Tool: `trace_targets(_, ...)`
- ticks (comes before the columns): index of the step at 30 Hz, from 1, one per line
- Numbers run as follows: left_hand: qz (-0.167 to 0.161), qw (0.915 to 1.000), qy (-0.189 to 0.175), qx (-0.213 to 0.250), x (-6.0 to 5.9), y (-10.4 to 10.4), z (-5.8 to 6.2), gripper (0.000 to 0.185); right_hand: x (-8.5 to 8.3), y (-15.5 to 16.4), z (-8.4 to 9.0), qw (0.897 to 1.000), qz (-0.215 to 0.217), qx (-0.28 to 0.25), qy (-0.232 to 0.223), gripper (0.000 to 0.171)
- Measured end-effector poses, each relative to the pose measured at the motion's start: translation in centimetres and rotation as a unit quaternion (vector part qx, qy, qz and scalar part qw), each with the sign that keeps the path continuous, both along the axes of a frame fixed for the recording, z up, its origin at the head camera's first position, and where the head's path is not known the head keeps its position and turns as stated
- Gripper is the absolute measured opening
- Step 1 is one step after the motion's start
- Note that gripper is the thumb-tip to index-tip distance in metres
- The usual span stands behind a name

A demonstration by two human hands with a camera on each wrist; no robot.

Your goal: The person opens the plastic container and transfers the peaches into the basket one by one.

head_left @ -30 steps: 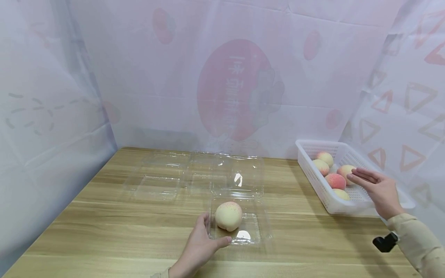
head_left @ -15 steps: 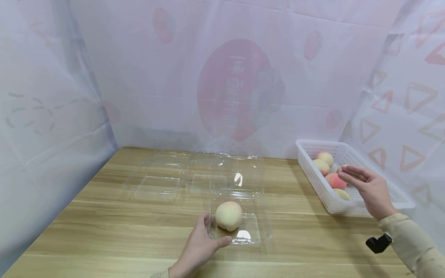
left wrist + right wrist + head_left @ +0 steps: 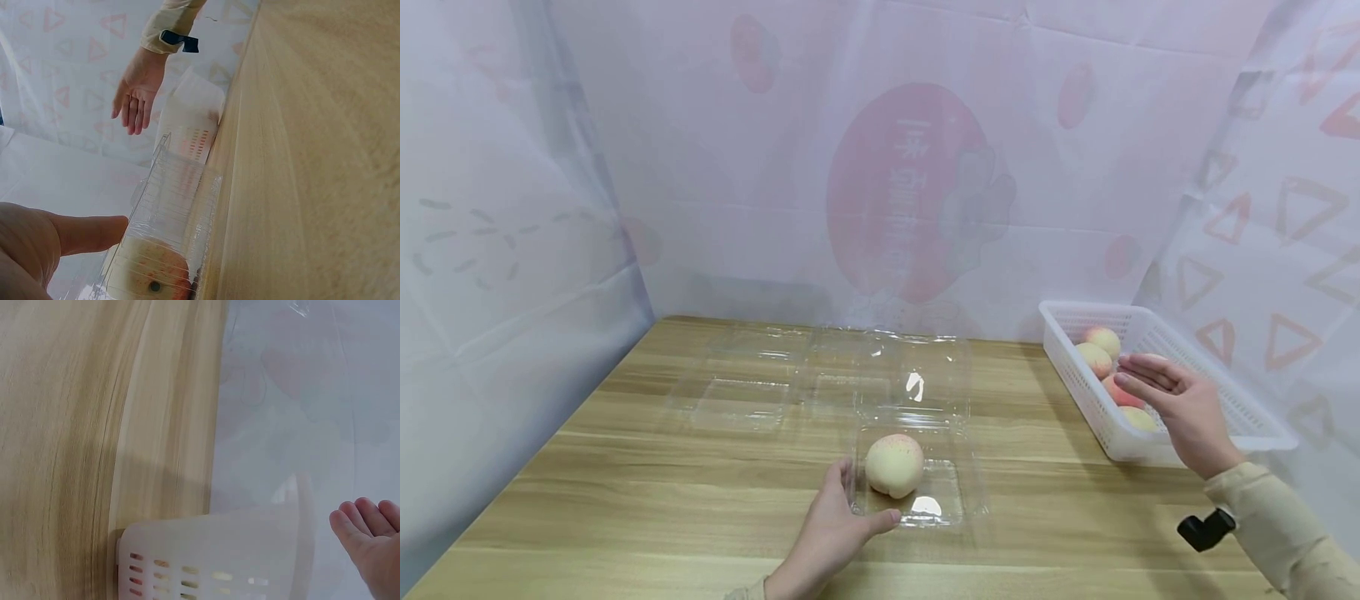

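A pale peach [image 3: 893,465] lies in an open clear plastic clamshell box [image 3: 951,500] near the table's front edge; through the wall of the box [image 3: 181,200] the peach [image 3: 153,275] shows again. My left hand [image 3: 850,508] grips the box's left front corner, fingers on the side and thumb [image 3: 87,232] along the front rim. My right hand [image 3: 1153,383] hovers flat and empty over the left side of a white slotted basket [image 3: 1101,417] holding several peaches [image 3: 1102,340]. Its straight fingers [image 3: 132,115] point left, and its fingertips [image 3: 365,528] show above the basket [image 3: 206,556].
More clear clamshell boxes [image 3: 737,392] lie open at the back of the wooden table [image 3: 625,500]. The lid [image 3: 917,375] of the near box lies flat behind it. White sheeting with pink prints closes the back and both sides.
My right hand has drifted left and slightly up over the basket, still flat and empty. The left hand, the box and the peach have not moved.
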State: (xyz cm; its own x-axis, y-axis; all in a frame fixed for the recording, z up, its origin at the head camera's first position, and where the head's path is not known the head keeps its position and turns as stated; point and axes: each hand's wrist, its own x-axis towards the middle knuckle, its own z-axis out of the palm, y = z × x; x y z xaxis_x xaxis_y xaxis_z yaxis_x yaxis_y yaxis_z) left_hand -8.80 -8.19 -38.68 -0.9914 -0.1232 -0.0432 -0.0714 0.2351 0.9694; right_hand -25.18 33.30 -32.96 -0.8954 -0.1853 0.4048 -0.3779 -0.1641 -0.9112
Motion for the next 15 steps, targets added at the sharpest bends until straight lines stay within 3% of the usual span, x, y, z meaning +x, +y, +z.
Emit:
trace_targets(5, -0.001, 1.0, 0.0, 0.004, 0.0, 0.0, 0.0, 0.101, 0.3, -0.6, 0.1, 1.0, 0.027, -0.011, 0.008, 0.039)
trace_targets(15, -0.005, 1.0, -0.004, 0.003, 0.1, 0.1, 0.2, 0.102, 0.5, -2.0, 0.1, 1.0, 0.026, 0.017, 0.001, 0.047)
